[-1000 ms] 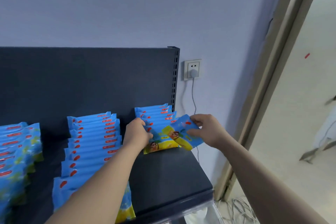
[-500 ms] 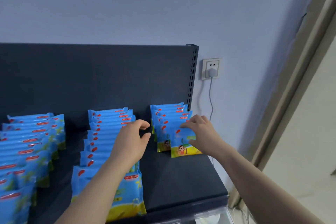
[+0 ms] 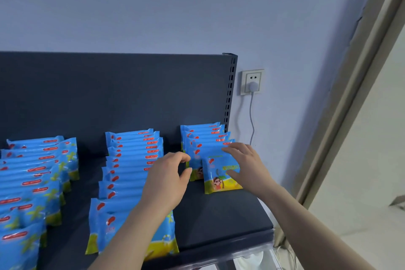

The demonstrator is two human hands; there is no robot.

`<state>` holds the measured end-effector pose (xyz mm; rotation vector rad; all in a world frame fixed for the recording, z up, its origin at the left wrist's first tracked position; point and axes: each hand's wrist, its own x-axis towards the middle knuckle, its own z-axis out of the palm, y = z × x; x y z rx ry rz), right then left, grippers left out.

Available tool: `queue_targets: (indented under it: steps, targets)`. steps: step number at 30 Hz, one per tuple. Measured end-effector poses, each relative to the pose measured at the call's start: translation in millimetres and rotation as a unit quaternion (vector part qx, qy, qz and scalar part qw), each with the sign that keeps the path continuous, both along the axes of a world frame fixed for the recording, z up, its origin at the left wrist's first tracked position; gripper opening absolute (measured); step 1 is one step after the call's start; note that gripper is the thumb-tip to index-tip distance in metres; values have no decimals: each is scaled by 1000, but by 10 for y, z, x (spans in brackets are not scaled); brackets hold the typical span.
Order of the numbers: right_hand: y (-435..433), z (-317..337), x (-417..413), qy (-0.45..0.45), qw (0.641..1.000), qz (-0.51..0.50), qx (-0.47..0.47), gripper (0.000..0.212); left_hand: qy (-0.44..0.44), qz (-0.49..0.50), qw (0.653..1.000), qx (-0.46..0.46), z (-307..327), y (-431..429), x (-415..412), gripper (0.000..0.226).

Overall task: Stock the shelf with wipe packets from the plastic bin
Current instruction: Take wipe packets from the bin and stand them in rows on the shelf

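On the dark shelf (image 3: 219, 215), far right end: front wipe packet (image 3: 219, 180) standing upright at the head of its short row (image 3: 203, 136).
Way fuller left row (image 3: 32, 177) and middle row (image 3: 131, 160) alongside; the left forearm cuts across the middle one and hides a chunk. Wall socket (image 3: 252, 82) with a cord sits just past the shelf. Right hand (image 3: 247, 166) grips the front packet, fingers over its top edge, thumb on its face. Left hand (image 3: 166, 182) hovers beside it, loosely curled, holding nothing.

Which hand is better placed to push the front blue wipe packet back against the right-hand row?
Right. The right hand grips the front blue plastic wipe packet, fingers on top, thumb on its face; the left hand hovers empty beside the row.
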<state>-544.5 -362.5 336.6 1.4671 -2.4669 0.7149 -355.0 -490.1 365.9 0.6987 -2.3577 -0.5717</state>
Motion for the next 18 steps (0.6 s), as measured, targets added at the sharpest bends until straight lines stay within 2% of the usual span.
queue_targets:
  steps: [4, 6, 9, 11, 14, 18]
  targets:
    - [123, -14, 76, -18, 999, -45, 15, 67, -3, -35, 999, -19, -10, 76, 0, 28]
    - [175, -37, 135, -54, 992, -105, 48, 81, -9, -49, 998, -26, -11, 95, 17, 28]
    - [232, -80, 198, -251, 952, -166, 58, 98, -17, -65, 997, -23, -1, 95, 52, 27]
    - [234, -107, 208, -321, 931, -170, 37, 102, -18, -73, 997, -22, 21, 89, 72, 26]
    - [215, -107, 202, -313, 934, -172, 18, 101, -17, -76, 997, -22, 36, 65, 120, 26]
    - [178, -61, 279, -275, 949, -145, -43, 89, -14, -68, 998, -14, 18, 5, 204, 28]
